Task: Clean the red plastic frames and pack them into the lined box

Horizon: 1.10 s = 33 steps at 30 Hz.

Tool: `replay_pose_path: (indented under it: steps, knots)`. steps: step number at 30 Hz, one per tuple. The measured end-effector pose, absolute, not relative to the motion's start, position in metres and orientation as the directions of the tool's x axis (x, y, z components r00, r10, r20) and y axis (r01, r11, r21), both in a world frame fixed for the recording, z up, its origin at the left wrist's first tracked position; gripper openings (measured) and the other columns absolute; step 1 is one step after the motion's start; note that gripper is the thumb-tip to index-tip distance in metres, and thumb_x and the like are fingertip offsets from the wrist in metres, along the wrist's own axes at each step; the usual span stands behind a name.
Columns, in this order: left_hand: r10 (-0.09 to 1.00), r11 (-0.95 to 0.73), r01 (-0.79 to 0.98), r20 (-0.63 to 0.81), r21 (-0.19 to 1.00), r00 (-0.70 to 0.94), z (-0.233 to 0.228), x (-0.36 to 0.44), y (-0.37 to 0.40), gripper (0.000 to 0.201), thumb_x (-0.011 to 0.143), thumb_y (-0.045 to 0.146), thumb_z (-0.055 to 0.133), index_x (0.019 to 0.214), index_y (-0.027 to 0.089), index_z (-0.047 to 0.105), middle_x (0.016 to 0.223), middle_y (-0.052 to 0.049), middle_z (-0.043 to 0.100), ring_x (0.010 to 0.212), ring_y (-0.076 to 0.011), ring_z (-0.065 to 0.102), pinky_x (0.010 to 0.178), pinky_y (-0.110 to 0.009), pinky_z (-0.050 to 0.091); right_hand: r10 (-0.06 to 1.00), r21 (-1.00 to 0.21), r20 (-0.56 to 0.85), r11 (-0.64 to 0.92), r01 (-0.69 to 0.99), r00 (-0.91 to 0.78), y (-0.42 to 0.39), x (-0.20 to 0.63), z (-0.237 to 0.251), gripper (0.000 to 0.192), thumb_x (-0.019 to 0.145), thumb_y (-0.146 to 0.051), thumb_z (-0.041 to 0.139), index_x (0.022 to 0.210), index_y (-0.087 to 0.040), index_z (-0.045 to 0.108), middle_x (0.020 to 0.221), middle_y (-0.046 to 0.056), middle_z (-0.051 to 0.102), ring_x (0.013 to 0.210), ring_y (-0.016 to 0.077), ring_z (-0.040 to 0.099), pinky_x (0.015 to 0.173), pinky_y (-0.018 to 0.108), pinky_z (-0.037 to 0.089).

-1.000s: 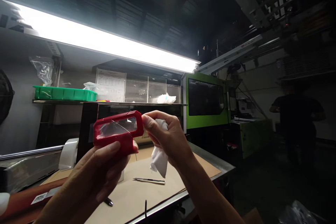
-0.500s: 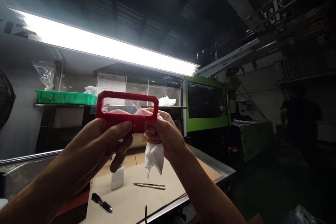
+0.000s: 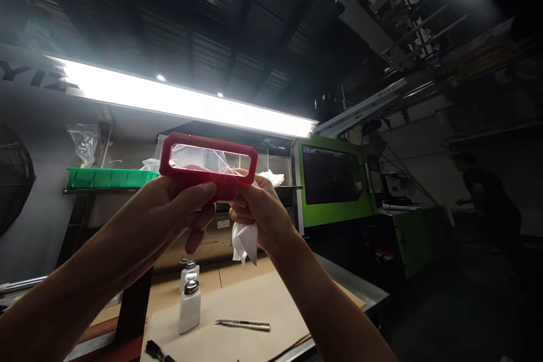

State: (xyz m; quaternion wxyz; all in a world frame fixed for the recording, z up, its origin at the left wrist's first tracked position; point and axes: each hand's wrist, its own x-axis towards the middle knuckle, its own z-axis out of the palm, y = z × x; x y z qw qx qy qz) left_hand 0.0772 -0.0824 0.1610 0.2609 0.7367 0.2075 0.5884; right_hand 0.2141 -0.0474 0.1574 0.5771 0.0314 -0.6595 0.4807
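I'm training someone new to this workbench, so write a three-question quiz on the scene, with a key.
1. True or false: the left hand grips the red frame.
2. Multiple choice: which holds the white cloth? A) the left hand; B) the right hand; C) neither.
3. Fill in: the green tray rests on the ____.

Key: 1. True. 2. B. 3. Shelf.

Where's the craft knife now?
In the head view, the craft knife lies on the brown sheet at bottom centre, right of the nearer white bottle.
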Motion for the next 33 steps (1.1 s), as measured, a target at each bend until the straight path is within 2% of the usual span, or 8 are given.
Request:
replay_pose_path:
  steps: [16,25,30,33]
  knots:
    - [0.617,-0.773,-0.033,0.762,0.634,0.197,0.163,0.076,-0.086,0.018,0.067,0.038,0.069,0.064,0.021,0.064,0.045,0.005,0.048,0.033,-0.0066,0.042,0.029,-0.016,0.036,0.509,-0.589,0.799,0.550,-0.593,-0.321,-0.048,0.209,0.162,0.031,0.062,-0.026,0.072,0.052,-0.018,0.043,0.039,-0.012,0.035,0.034,-0.0003,0.018,0.034,0.019,0.008]
    - [0.632,-0.755,-0.040,0.743,0.654,0.221,0.161,0.074,-0.080,0.026,0.067,0.043,0.071,0.060,0.020,0.061,0.045,0.006,0.047,0.032,-0.0059,0.040,0.028,-0.016,0.036,0.505,-0.574,0.805,0.530,-0.624,-0.312,-0.042,0.208,0.157,0.027,0.064,-0.024,0.070,0.052,-0.018,0.046,0.040,-0.011,0.035,0.034,0.0004,0.018,0.034,0.020,0.008]
    - [0.655,-0.735,-0.050,0.728,0.676,0.204,0.156,0.076,-0.080,0.042,0.067,0.061,0.065,0.068,0.020,0.064,0.045,0.006,0.049,0.034,-0.0056,0.043,0.031,-0.015,0.037,0.513,-0.483,0.838,0.533,-0.695,-0.188,-0.038,0.211,0.156,0.014,0.073,-0.030,0.066,0.069,-0.018,0.060,0.043,-0.012,0.031,0.036,0.0018,0.015,0.034,0.020,0.009]
    - [0.673,-0.716,-0.077,0.715,0.694,0.191,0.153,0.075,-0.081,0.046,0.066,0.063,0.064,0.069,0.017,0.064,0.045,0.005,0.050,0.035,-0.0071,0.045,0.033,-0.017,0.038,0.537,-0.441,0.839,0.573,-0.691,-0.089,-0.040,0.218,0.149,0.015,0.076,-0.033,0.064,0.071,-0.019,0.060,0.045,-0.012,0.029,0.037,0.0030,0.015,0.034,0.020,0.011]
